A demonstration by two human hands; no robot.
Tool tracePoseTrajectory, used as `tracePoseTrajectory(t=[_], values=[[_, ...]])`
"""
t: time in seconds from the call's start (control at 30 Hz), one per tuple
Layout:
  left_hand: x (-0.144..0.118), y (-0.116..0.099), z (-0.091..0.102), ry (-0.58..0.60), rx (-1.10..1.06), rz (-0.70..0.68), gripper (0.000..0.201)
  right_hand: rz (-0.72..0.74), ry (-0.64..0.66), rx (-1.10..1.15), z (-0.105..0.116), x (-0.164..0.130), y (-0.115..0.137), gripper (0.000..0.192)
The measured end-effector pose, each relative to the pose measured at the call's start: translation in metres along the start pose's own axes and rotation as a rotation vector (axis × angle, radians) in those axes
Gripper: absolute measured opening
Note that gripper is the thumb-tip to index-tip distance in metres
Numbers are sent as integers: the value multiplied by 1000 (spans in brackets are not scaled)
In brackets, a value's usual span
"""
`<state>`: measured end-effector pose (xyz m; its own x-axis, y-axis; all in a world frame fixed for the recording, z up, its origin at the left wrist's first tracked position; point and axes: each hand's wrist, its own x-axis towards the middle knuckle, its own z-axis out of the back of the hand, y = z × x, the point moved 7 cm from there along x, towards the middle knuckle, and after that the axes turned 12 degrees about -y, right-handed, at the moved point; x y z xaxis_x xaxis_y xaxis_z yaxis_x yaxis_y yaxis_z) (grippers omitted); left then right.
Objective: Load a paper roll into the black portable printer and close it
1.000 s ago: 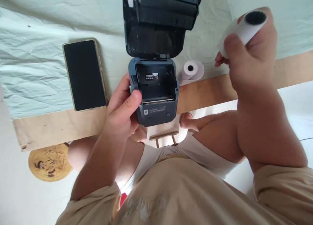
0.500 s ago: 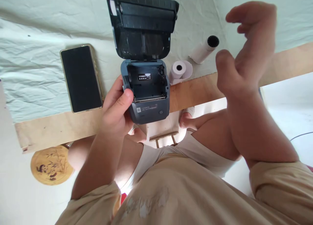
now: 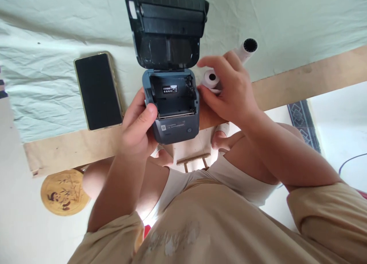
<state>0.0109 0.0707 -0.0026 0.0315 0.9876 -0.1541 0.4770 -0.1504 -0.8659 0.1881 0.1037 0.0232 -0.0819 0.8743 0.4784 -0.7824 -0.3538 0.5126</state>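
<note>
My left hand (image 3: 137, 124) is closed around the left side of a dark label printer (image 3: 176, 130), its thumb on the front edge. The printer's lid (image 3: 169, 34) stands up and back, and a bare compartment with a small printed sticker shows inside. To the right, my right hand (image 3: 229, 88) is spread around a small white paper roll (image 3: 210, 76), thumb and forefinger apart on either side of it. Whether the fingers touch the roll I cannot tell, and the hand covers part of it. Just behind that hand is a white cylinder with a black end (image 3: 249, 47).
A phone (image 3: 98, 91) with a dark screen lies left of the printer on the pale green cloth (image 3: 43, 76). The table's wooden edge (image 3: 74, 149) runs along the front. Below it are a round stool top with a panda picture (image 3: 65, 193) and my legs.
My right hand has come in from the upper right, down and leftward to the small paper roll. My left hand and the printer have stayed almost in place.
</note>
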Motion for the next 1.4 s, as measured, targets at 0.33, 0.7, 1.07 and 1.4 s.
tracePoseTrajectory(t=[0.33,0.7,1.07,1.4], values=[[0,0,0,23,9,4,39,51,64,120,-1,2,7,45],[0,0,0,3,21,5,38,2,-32,103,-1,0,-5,47],[0,0,0,1,-1,14,38,65,39,16,-7,-3,-4,45],[1,1,0,3,0,13,37,-48,-28,153,1,3,-14,41]])
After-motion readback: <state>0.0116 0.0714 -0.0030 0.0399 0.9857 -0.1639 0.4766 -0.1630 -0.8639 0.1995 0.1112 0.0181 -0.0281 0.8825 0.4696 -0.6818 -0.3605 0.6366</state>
